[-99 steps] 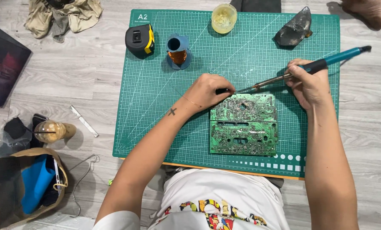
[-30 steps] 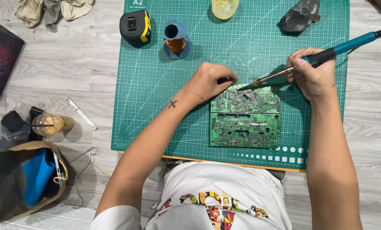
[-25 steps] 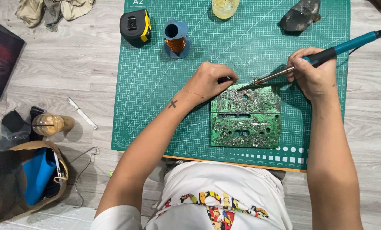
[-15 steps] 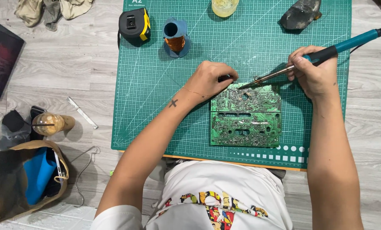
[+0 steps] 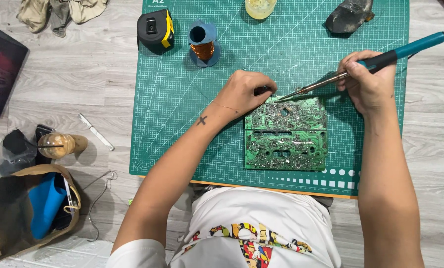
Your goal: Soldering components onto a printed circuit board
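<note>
A green circuit board [image 5: 286,135] lies solder side up on the green cutting mat [image 5: 182,99]. My right hand [image 5: 368,82] grips a teal-handled soldering iron [image 5: 380,57], whose metal tip touches the board's top edge. My left hand [image 5: 244,92] rests at the board's top left corner, fingers closed around a small dark object that is mostly hidden; I cannot tell what it is.
On the mat's far edge stand a black and yellow tape measure [image 5: 155,30], a blue spool of copper wire [image 5: 203,44], a small yellowish cup [image 5: 260,7] and a dark lump [image 5: 350,15]. On the floor at left are a bag [image 5: 28,213], a bottle [image 5: 60,145] and a wire hanger [image 5: 98,198].
The view has shifted slightly. The soldering iron tip stays on the board's top edge, with both hands holding nearly the same pose.
</note>
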